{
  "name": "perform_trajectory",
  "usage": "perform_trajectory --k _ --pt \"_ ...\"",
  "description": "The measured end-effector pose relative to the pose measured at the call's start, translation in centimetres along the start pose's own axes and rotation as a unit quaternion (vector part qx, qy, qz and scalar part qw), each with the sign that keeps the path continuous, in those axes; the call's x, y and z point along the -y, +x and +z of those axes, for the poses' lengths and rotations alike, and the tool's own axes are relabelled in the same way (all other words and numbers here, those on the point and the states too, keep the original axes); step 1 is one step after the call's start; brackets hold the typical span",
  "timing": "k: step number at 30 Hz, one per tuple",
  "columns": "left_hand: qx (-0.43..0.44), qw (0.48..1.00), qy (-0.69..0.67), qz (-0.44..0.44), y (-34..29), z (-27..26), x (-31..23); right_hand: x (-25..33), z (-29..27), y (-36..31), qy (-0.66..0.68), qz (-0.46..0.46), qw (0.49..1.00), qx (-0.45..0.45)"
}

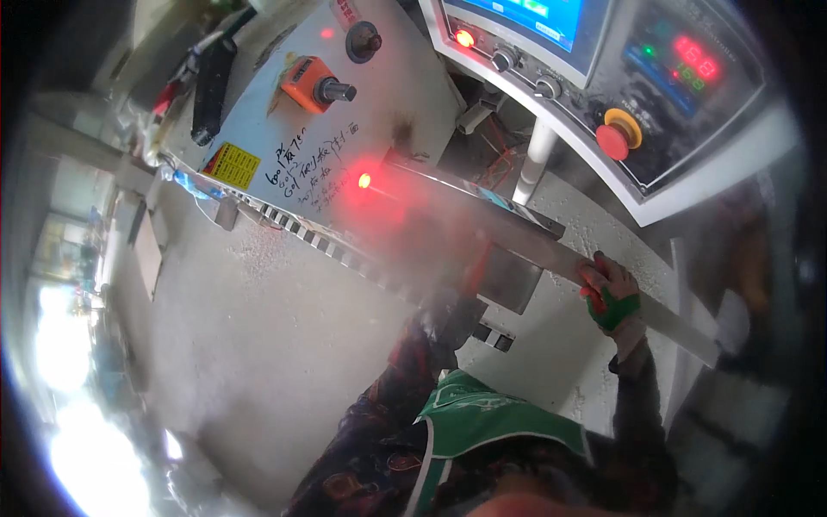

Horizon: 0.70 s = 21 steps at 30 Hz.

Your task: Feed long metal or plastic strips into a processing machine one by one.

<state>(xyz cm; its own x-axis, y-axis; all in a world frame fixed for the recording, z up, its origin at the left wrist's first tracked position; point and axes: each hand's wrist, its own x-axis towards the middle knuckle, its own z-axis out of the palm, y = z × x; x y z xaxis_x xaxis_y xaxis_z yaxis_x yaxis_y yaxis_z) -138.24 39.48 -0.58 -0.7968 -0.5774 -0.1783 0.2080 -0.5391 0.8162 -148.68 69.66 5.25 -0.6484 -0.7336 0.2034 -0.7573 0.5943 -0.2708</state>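
Note:
A long, narrow pale strip (663,320) runs slantwise from the machine's work surface toward the lower right. My right hand (613,293), in a green partial covering with bare fingers, is closed over this strip. Nearer the middle, my left hand (450,323) looks dark and smeared at the edge of the machine. Its fingers cannot be made out. An orange streak (476,269) shows just above it, too blurred to name. A bright red light spot (364,181) glows at the strip's far end, and haze hides the surface around it.
A white control panel (637,185) with a screen, knobs and a red stop button (613,142) stands at the upper right. The machine's pale cover (362,103) carries an orange box (307,84) with a dark knob. Pale crumbs lie on the white surface near my right hand.

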Motion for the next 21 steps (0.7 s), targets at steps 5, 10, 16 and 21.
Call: perform_trajectory --k 5,10,16,21 --pt "-0.002 0.996 -0.015 0.091 1.4 -0.5 2.1 -0.8 0.8 -0.2 -0.007 0.008 1.0 0.008" --pt "0.106 0.991 0.026 -0.081 -0.3 -1.1 -2.3 -0.3 -0.1 0.5 0.005 0.021 1.0 0.015" --pt "-0.069 0.996 -0.002 -0.057 -2.4 6.6 -4.7 -0.1 0.6 0.0 -0.021 0.017 0.998 -0.06" --pt "-0.073 0.995 0.069 -0.022 0.8 2.8 -3.5 1.8 1.5 0.5 -0.074 0.01 0.989 -0.126"
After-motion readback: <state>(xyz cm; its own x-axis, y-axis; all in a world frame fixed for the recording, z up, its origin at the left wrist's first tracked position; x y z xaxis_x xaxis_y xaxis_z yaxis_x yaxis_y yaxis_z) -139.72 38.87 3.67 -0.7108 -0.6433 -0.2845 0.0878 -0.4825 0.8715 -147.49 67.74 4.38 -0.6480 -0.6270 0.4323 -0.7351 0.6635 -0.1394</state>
